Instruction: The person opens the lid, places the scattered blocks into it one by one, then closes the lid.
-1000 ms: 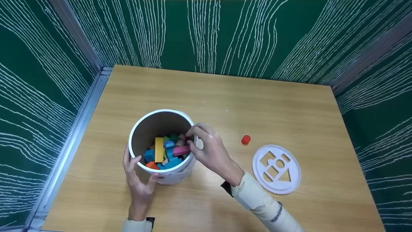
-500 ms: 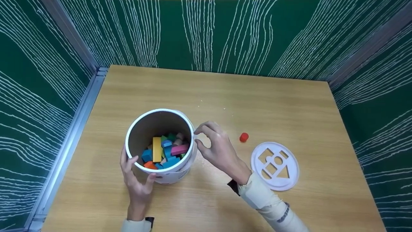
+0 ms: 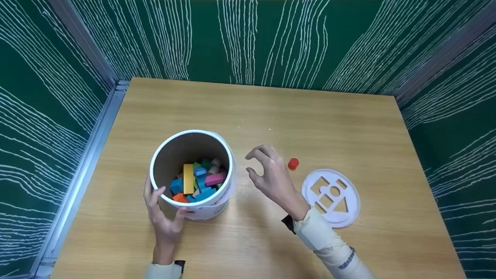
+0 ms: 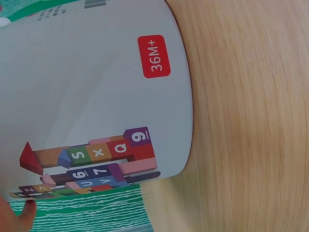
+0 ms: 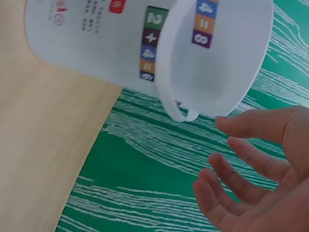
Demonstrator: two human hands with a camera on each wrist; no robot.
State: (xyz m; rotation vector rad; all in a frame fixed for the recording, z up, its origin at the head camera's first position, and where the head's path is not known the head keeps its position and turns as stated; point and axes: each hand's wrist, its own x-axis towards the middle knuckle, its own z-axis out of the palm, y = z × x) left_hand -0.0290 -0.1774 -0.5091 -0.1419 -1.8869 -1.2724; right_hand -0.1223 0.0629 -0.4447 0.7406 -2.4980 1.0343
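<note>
A white cardboard bucket [image 3: 209, 212] stands upright on the table in the head view, holding several wooden blocks. Among them are a yellow bar [image 3: 188, 179], a pink block [image 3: 215, 178] and an orange one [image 3: 180, 198]. My left hand [image 3: 164, 223] rests on the bucket's near left side, its fingers spread and the thumb against the outer wall below the rim. To the right, my right hand [image 3: 273, 178] is above the table, thumb and fingers apart with nothing between them. The right wrist view shows its fingertips [image 5: 204, 191] clear of the bucket's lid band [image 5: 169, 96].
A red cylinder block [image 3: 293, 163] lies beyond my right hand. Partly behind that forearm is a round white lid with shaped holes [image 3: 350, 205]. Green walls with white lines [image 3: 217, 42] enclose the wooden table [image 3: 310, 128].
My right hand has come out from the bucket's rim and moved right, its thumb and fingers spreading wider. The left hand stays at the bucket. The head view has shifted slightly.
</note>
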